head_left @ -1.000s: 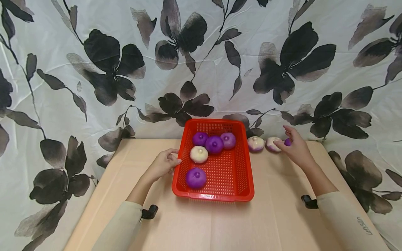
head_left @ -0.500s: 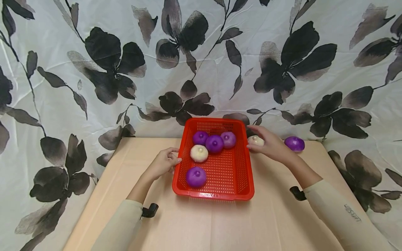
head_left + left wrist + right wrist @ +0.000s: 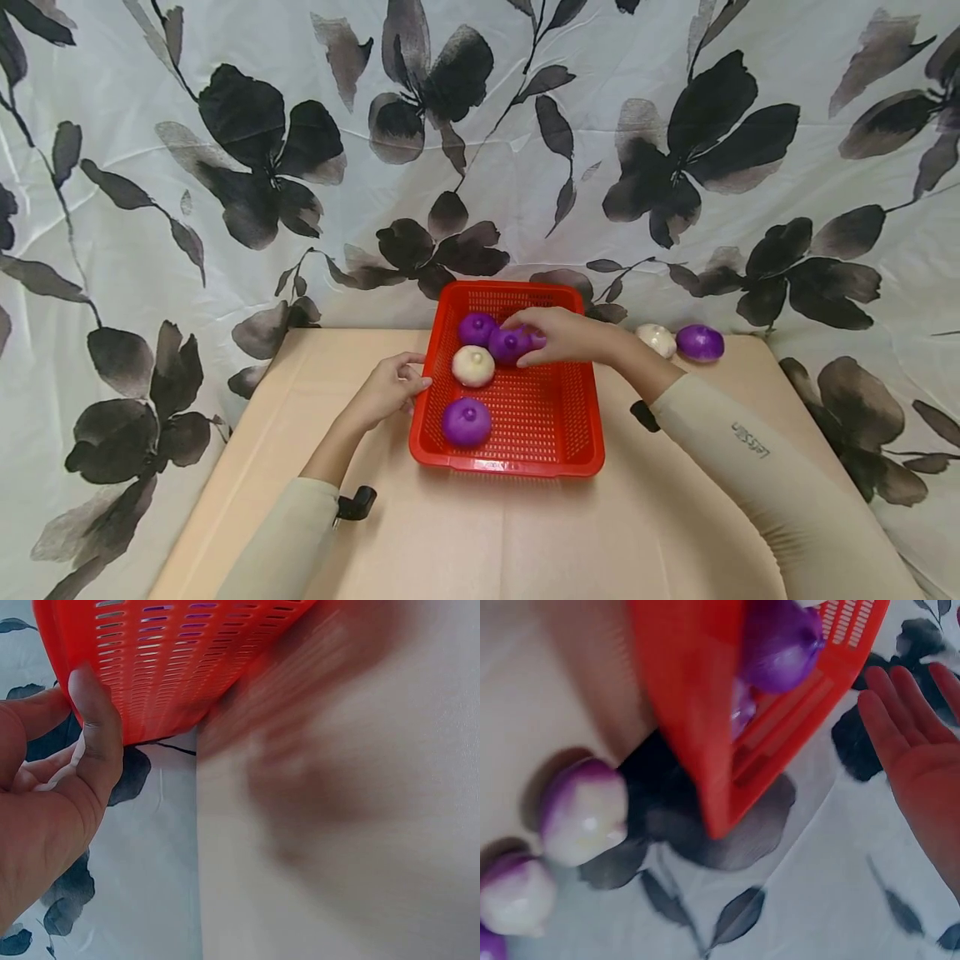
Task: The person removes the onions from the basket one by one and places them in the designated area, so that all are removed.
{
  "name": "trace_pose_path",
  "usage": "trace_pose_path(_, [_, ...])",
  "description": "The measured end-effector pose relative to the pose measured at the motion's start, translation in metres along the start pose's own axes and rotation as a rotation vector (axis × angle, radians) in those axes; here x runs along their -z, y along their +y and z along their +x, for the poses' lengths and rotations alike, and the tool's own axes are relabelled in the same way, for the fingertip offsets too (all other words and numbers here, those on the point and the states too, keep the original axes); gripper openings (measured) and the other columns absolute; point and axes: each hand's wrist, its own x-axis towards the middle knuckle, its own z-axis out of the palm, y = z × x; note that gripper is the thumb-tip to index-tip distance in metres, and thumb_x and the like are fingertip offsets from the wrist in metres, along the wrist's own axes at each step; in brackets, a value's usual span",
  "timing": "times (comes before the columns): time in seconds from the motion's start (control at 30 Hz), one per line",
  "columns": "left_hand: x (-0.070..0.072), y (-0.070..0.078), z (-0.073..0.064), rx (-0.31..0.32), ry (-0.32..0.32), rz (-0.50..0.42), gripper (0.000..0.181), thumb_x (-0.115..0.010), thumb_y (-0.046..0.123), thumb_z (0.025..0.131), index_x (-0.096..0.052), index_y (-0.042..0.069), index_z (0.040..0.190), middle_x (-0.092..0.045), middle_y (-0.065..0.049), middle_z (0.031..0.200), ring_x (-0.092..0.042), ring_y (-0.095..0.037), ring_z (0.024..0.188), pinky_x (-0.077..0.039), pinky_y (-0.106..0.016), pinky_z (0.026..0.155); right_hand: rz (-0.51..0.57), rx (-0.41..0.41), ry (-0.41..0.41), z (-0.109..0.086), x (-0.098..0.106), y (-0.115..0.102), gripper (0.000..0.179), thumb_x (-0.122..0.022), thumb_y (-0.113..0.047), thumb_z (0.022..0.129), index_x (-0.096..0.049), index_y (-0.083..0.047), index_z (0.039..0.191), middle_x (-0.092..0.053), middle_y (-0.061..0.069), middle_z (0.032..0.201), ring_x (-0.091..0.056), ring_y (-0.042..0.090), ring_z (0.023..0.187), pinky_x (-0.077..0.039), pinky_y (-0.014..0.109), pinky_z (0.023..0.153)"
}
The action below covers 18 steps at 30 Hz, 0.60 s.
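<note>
My left hand [image 3: 386,390] holds the left rim of a red plastic basket [image 3: 581,450]. In the left wrist view the thumb lies on the perforated wall and the other fingers are partly behind it. My right hand [image 3: 562,335] reaches into the back of the basket, thumb and fingers spread around a purple onion [image 3: 510,345]; another purple onion there is mostly hidden by it. The right wrist view shows this hand's fingers fairly straight. Beside them sit a purple onion [image 3: 477,328] and a white onion [image 3: 473,367]. Nearer the front is another purple onion [image 3: 467,422].
On the table [image 3: 525,542], right of the basket, lie a white onion [image 3: 656,340] and a purple onion [image 3: 701,342]. Another white-and-purple onion [image 3: 585,814] is visible in the right wrist view but hidden by the arm from above. A floral cloth [image 3: 555,208] hangs behind.
My right hand has moved left from above the onions on the table, past the basket's right rim, to the onions inside. My left hand has stayed on the basket.
</note>
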Motion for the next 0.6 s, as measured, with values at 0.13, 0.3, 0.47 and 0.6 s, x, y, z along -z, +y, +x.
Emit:
trace_pose_path(0.13, [0.000,0.000,-0.001,0.001,0.000,0.003,0.047,-0.069,0.003,0.097,-0.053,-0.004,0.140,-0.064,-0.013,0.085,-0.060,-0.022,0.054,-0.063,-0.044,0.057,-0.091,0.035,-0.126,0.022,-0.003,-0.015,0.056,-0.081,-0.031,0.089,-0.062,-0.017,0.139,-0.066,0.005,0.136,-0.065,0.027,0.122,-0.055,0.044,0.105])
trace_pose_path(0.3, [0.001,0.001,-0.001,0.007,0.002,0.009,0.047,-0.069,0.004,0.097,-0.054,-0.003,0.140,-0.064,-0.014,0.085,-0.061,-0.028,0.055,-0.063,-0.044,0.057,-0.111,0.040,-0.273,0.045,-0.013,-0.027,0.055,-0.081,-0.029,0.090,-0.062,-0.016,0.140,-0.067,0.005,0.135,-0.064,0.022,0.118,-0.056,0.039,0.102])
trace_pose_path(0.47, [0.000,0.001,0.001,0.007,-0.009,0.014,0.048,-0.070,0.006,0.097,-0.054,-0.003,0.141,-0.065,-0.015,0.086,-0.062,-0.035,0.057,-0.062,-0.044,0.057,-0.047,0.007,-0.408,0.058,-0.031,-0.030,0.057,-0.083,-0.022,0.088,-0.061,-0.014,0.140,-0.064,0.009,0.137,-0.062,0.029,0.126,-0.057,0.040,0.103])
trace_pose_path(0.6, [0.000,0.002,0.001,0.014,-0.012,0.011,0.048,-0.070,0.005,0.097,-0.053,-0.003,0.141,-0.065,-0.014,0.086,-0.063,-0.038,0.059,-0.063,-0.044,0.057,-0.012,0.007,-0.476,0.065,-0.044,-0.031,0.056,-0.082,-0.019,0.089,-0.061,-0.014,0.140,-0.063,0.008,0.140,-0.059,0.030,0.133,-0.054,0.042,0.108])
